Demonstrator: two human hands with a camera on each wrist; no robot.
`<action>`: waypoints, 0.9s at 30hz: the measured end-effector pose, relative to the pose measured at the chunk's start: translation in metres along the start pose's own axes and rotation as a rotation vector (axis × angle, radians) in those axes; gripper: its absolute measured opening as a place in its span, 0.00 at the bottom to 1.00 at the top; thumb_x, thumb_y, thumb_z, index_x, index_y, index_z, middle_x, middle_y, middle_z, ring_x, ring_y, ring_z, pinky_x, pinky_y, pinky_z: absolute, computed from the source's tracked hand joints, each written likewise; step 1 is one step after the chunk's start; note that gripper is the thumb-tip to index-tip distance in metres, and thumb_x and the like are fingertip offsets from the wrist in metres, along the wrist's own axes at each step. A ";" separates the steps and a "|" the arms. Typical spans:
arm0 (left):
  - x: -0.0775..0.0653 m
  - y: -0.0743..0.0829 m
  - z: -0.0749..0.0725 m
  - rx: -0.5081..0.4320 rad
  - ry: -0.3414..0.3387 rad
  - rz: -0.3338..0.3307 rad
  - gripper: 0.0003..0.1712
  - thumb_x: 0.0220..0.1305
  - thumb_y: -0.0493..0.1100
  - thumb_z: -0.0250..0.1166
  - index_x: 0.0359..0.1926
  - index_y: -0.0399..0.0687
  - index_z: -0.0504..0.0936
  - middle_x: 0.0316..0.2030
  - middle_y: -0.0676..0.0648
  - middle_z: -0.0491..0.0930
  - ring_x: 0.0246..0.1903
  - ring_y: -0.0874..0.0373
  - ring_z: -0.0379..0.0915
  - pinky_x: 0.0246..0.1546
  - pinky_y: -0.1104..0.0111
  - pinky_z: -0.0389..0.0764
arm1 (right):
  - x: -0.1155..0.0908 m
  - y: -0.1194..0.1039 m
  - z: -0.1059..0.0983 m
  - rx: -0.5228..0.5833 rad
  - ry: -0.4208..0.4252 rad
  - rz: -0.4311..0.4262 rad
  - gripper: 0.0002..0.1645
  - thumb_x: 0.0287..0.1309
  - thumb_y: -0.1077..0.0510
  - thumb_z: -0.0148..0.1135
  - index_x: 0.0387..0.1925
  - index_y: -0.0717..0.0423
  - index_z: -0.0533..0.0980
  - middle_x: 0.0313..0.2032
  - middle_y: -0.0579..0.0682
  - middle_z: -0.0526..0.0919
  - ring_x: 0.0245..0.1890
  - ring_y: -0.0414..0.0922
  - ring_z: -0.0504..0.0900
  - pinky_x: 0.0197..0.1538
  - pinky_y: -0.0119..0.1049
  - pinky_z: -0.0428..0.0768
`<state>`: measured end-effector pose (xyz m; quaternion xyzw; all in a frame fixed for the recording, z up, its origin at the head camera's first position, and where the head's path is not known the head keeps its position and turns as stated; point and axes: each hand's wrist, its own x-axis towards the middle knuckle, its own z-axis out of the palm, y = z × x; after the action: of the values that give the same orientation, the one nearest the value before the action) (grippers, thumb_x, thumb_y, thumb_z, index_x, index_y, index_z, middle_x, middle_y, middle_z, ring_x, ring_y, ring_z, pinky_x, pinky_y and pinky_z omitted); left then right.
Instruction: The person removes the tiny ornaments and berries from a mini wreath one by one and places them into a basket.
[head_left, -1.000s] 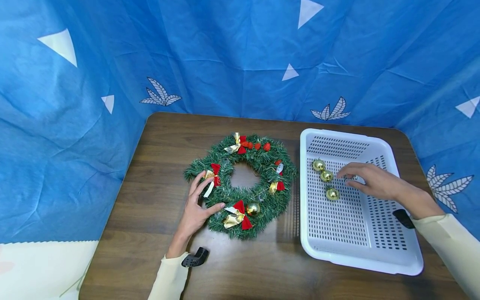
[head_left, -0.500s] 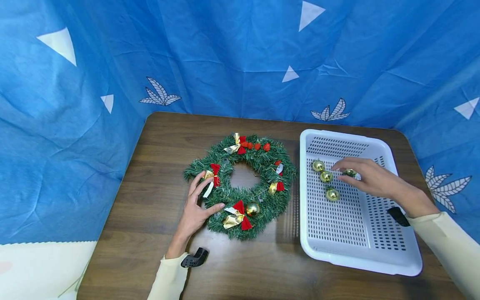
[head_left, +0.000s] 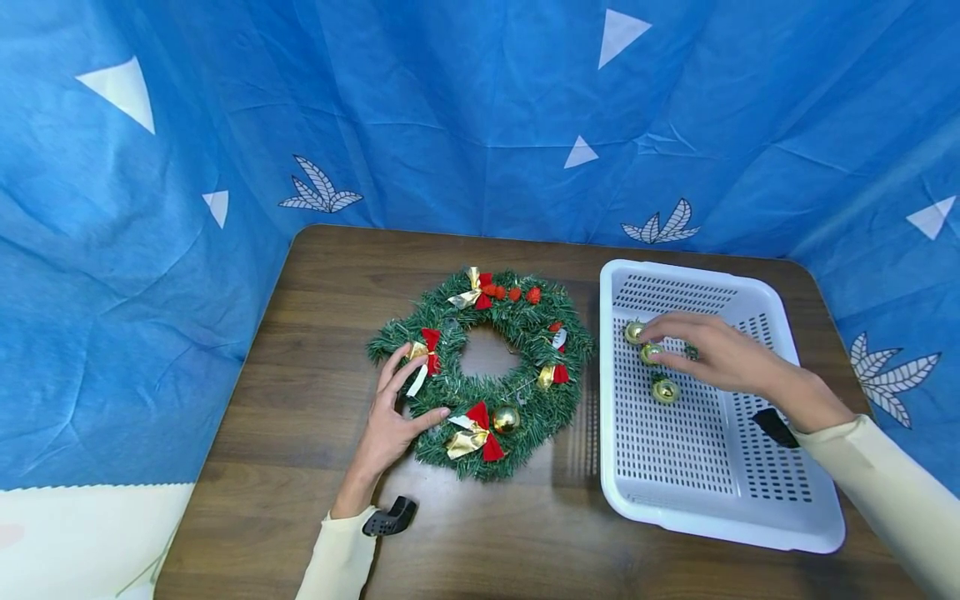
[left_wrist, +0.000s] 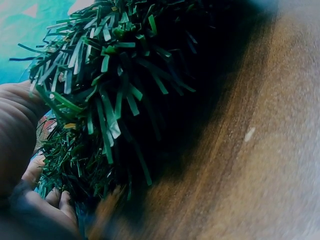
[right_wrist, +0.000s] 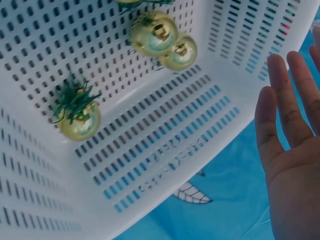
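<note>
A green tinsel wreath (head_left: pixel 555 417), trimmed with red-and-gold bows, red berries and a gold ball, lies on the wooden table. My left hand (head_left: pixel 388 421) rests on its lower left, thumb and fingers spread and touching the greenery; in the left wrist view the strands hide some fingers. Inside the white basket (head_left: pixel 609 450) are several gold baubles with green tufts. Over them hovers my right hand (head_left: pixel 708 350), fingers extended and nothing gripped, fingertips close above two touching baubles (head_left: pixel 634 333). Another bauble (head_left: pixel 665 392) sits nearer the front; one behind the hand is mostly hidden.
The basket's raised, slotted walls surround the right hand's work. A blue cloth (head_left: pixel 450 108) with white triangles and leaf prints hangs behind the table (head_left: pixel 300 400). Each wrist wears a black device, the left one (head_left: pixel 390 517) beside the wreath.
My right hand has moved left inside the basket, from beside the baubles to over the two touching ones. The left hand and wreath have stayed put.
</note>
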<state>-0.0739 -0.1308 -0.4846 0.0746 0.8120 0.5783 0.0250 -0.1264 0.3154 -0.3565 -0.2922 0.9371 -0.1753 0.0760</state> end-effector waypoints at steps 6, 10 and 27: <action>-0.002 0.006 0.000 -0.026 0.000 0.024 0.43 0.46 0.45 0.76 0.65 0.57 0.68 0.72 0.54 0.48 0.72 0.53 0.39 0.64 0.39 0.49 | 0.004 -0.003 0.003 -0.004 0.007 -0.040 0.20 0.50 0.56 0.70 0.46 0.38 0.78 0.47 0.37 0.82 0.50 0.38 0.79 0.51 0.42 0.78; -0.004 0.022 -0.003 -0.045 -0.005 0.019 0.43 0.46 0.40 0.75 0.65 0.48 0.68 0.72 0.47 0.49 0.72 0.49 0.39 0.64 0.38 0.48 | 0.007 -0.005 0.004 0.013 -0.004 -0.058 0.19 0.51 0.52 0.69 0.47 0.37 0.78 0.47 0.35 0.81 0.51 0.37 0.78 0.52 0.41 0.78; -0.003 0.027 -0.004 -0.033 -0.006 0.007 0.43 0.46 0.39 0.75 0.65 0.46 0.68 0.72 0.46 0.49 0.72 0.48 0.39 0.63 0.38 0.49 | 0.025 -0.023 0.005 0.069 -0.010 -0.169 0.20 0.51 0.54 0.69 0.48 0.41 0.79 0.48 0.33 0.79 0.51 0.33 0.77 0.54 0.35 0.75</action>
<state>-0.0689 -0.1261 -0.4583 0.0788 0.8021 0.5914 0.0268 -0.1340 0.2816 -0.3538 -0.3681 0.9022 -0.2118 0.0757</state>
